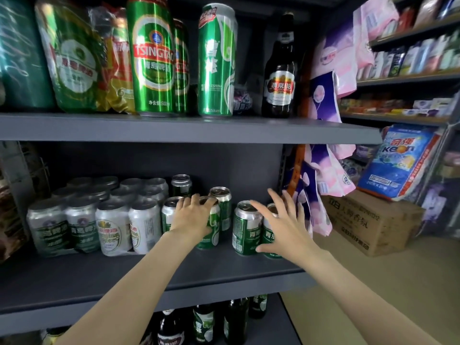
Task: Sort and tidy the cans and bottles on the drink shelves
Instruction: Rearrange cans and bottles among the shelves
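Observation:
On the middle shelf (149, 277) stand several small green beer cans. My left hand (193, 214) grips one green can (211, 230) from above, fingers curled over its rim. Another can (221, 205) stands just behind it. My right hand (281, 220) is spread with straight fingers in front of two green cans, one (245, 227) to its left and one (270, 235) mostly hidden behind the palm. Whether the right hand touches them is unclear. Shrink-wrapped packs of silver cans (99, 217) fill the shelf's left side.
The top shelf (199, 128) holds tall green cans (151, 56) and a dark bottle (280, 70). Dark bottles (204, 322) stand on the shelf below. Pink and purple packages (323, 175) hang at the shelf's right end, beside a cardboard box (368, 220) on the floor.

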A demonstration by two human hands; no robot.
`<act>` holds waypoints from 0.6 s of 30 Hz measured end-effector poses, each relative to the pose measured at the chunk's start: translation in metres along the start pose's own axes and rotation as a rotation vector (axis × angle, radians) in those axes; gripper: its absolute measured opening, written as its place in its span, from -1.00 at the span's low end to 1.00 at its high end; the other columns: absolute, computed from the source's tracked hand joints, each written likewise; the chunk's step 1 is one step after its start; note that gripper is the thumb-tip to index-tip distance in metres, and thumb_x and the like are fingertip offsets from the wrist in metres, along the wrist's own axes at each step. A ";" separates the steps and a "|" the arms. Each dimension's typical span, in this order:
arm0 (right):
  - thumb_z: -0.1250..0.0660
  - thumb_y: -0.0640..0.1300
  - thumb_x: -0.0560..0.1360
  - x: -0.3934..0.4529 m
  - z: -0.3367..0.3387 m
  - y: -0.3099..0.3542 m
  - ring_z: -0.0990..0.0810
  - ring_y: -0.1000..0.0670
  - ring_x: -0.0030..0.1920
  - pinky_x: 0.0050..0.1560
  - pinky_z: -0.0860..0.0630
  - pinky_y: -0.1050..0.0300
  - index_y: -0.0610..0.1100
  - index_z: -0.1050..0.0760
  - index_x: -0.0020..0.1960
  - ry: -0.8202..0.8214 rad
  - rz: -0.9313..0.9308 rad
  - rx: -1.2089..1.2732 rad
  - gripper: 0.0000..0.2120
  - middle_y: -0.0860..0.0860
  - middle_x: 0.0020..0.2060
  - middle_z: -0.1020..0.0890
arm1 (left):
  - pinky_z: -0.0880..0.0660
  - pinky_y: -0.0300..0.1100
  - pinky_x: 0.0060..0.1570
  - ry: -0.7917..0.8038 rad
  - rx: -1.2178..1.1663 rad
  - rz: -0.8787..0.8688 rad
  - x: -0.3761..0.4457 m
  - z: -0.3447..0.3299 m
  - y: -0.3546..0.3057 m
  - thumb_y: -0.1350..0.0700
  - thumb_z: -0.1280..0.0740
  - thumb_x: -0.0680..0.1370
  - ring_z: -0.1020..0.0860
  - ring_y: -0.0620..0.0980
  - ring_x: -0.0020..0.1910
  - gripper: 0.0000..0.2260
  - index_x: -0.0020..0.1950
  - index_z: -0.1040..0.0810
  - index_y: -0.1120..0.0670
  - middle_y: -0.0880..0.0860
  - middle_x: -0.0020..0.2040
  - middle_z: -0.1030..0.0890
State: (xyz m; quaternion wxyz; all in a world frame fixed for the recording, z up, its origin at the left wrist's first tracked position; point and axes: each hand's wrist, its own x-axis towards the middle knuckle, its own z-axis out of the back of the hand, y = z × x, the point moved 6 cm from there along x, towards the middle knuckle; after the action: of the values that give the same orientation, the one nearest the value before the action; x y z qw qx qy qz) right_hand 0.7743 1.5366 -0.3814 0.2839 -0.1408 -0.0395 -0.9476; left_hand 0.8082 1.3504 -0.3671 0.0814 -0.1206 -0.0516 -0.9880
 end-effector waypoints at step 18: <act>-0.39 -0.19 0.45 0.095 -0.014 0.040 -0.60 -0.19 0.05 0.33 -0.21 -0.23 -0.10 -0.11 0.41 -0.030 -0.018 -0.384 -0.35 -0.26 0.26 -0.46 | -0.19 -0.17 0.31 -0.316 -0.492 -0.024 -0.031 0.003 0.014 -0.05 -0.45 0.40 -0.24 -0.06 0.03 -0.59 0.11 -0.37 0.06 -0.04 0.01 -0.30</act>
State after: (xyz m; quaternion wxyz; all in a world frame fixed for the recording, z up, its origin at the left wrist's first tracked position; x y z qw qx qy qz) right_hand 0.7168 1.4506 -0.3670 0.2427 -0.2062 0.1367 -0.9380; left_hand 0.8408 1.3411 -0.3705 0.0291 -0.2886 0.1762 -0.9407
